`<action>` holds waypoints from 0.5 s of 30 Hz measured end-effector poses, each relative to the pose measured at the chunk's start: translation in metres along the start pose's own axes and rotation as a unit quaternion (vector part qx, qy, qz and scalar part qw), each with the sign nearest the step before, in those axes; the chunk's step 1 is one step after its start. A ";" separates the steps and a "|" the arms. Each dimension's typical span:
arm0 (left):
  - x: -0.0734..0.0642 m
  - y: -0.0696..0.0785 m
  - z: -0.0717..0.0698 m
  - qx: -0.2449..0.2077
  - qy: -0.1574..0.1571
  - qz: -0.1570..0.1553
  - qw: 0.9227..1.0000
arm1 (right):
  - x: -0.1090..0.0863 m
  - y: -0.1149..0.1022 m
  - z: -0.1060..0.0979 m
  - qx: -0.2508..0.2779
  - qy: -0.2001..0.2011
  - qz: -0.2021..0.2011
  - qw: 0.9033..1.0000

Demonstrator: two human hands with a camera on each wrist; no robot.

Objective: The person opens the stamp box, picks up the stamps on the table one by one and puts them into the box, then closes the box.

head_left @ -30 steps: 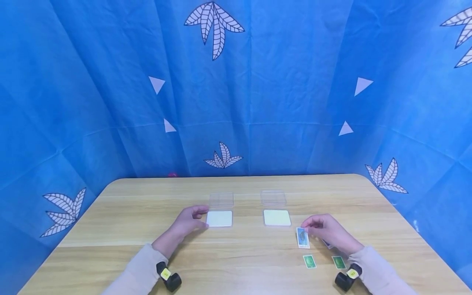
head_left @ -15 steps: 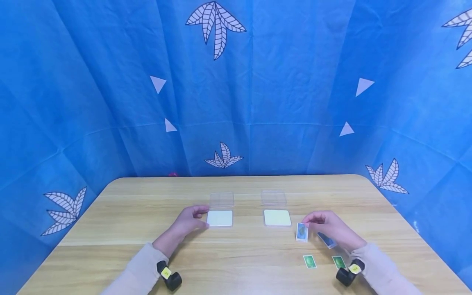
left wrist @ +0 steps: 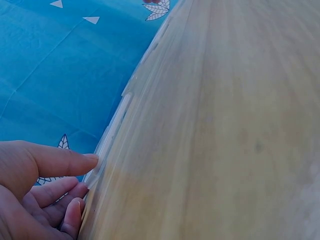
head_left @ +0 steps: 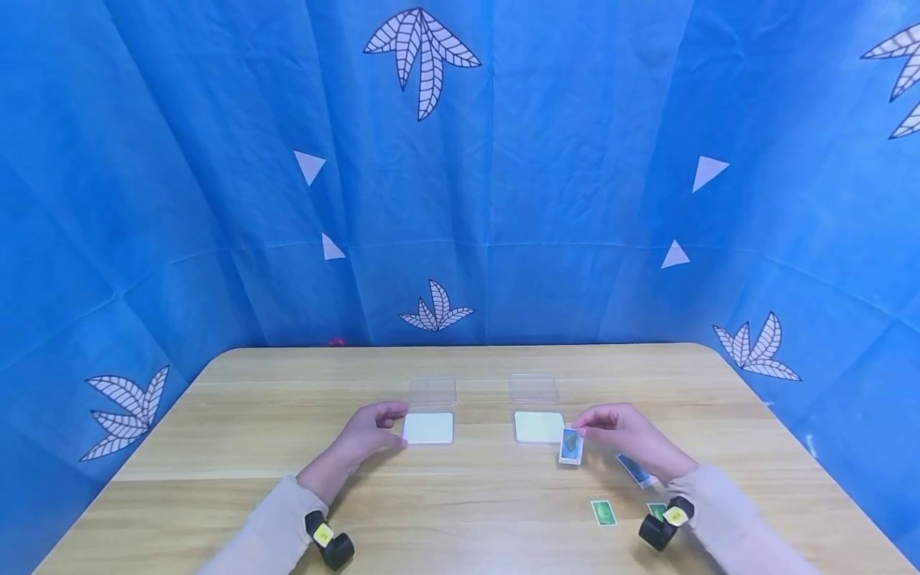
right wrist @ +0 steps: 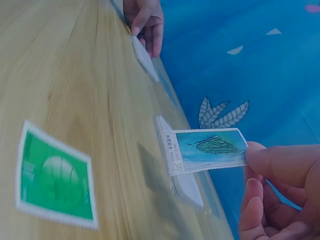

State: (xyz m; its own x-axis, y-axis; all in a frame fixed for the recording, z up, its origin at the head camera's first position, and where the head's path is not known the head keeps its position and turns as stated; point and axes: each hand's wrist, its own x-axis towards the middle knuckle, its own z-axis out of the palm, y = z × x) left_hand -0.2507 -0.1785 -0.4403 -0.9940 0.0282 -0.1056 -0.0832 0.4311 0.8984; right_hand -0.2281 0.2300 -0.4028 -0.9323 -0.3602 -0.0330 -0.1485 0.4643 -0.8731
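Head view: the right hand (head_left: 625, 435) pinches a blue postage stamp (head_left: 571, 449) by one end between thumb and fingers, holding it above the table (head_left: 489, 511), close to the white slab (head_left: 537, 427) on that hand's left. The left hand (head_left: 368, 431), thumb and fingers loosely apart, touches the edge of another slab (head_left: 429, 429). On the near side of the right hand I see a second blue stamp (head_left: 636, 471) and, nearer the person, two green stamps (head_left: 604, 513)

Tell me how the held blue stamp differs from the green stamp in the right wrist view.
The blue stamp is pinched in the right hand; the green stamp lies on the table. The blue stamp looks longer and narrower, the green stamp squarer. Both have white, perforated edges.
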 end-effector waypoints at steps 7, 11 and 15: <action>-0.001 -0.002 0.000 0.002 0.000 -0.002 1.000 | 0.010 -0.011 0.014 0.015 -0.008 -0.015 1.000; -0.001 -0.001 0.000 0.005 0.001 -0.005 1.000 | 0.018 -0.017 0.022 0.027 -0.018 -0.023 0.999; -0.002 0.000 0.000 0.005 0.000 -0.009 1.000 | 0.029 -0.021 0.032 0.045 -0.029 -0.036 0.998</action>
State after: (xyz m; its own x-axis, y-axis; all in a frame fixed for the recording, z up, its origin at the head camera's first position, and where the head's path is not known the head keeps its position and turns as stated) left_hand -0.2489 -0.1787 -0.4402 -0.9925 0.0199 -0.1206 -0.0996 0.4403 0.8923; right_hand -0.2412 0.1843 -0.4013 -0.8994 -0.4372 0.0060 -0.1819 0.3615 -0.9144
